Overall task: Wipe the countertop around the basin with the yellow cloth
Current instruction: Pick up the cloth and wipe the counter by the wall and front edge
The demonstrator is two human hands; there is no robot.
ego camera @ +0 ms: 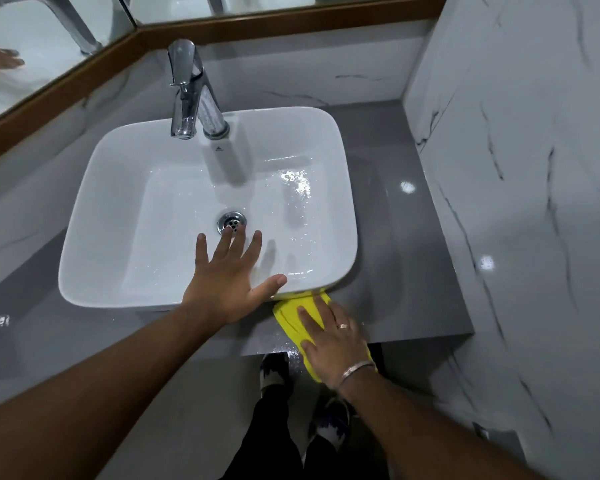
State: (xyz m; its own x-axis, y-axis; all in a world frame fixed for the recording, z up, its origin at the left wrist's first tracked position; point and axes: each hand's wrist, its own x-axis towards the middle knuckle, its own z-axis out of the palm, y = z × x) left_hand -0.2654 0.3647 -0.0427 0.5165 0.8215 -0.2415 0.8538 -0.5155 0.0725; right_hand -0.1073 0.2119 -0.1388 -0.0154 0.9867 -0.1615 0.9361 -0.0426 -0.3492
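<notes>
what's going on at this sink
A person is wiping the grey countertop around a white basin. Their right hand presses a yellow cloth flat on the front strip of counter, just below the basin's front right corner. Their left hand is spread open over the basin's front rim, holding nothing. The tap is not running, though the basin looks wet.

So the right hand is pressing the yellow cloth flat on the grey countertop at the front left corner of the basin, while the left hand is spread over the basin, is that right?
Not quite: the right hand presses the yellow cloth on the grey countertop at the front right corner of the basin, not the left. The head view shows it. The left hand is spread over the basin, as you said.
</notes>
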